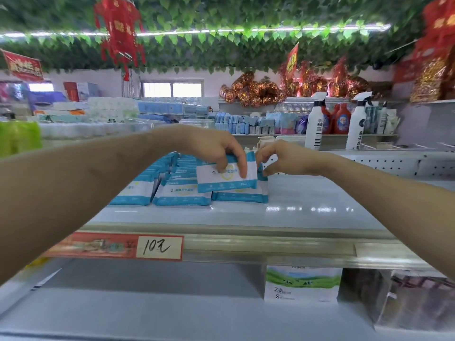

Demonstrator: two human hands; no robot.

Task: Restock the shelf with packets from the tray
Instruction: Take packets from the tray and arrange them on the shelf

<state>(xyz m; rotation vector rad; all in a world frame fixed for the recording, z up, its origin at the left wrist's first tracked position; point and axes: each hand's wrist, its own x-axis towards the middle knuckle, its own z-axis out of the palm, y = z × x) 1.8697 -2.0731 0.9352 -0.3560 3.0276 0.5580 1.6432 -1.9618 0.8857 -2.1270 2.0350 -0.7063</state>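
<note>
Left hand (216, 148) fingers grip the top edge of a blue-white packet (226, 177), held just over the front-right stack (240, 196) on the shelf (307, 193) — probably light, soft, slick film, best pinched along the long edges — right hand (278, 158) fingers curled at its right end, grip unclear.

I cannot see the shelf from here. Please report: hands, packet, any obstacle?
Left hand grips packet from above. Right hand at its right end, grip unclear. Packet over the rightmost stack, not yet down. No obstacle seen.
</note>
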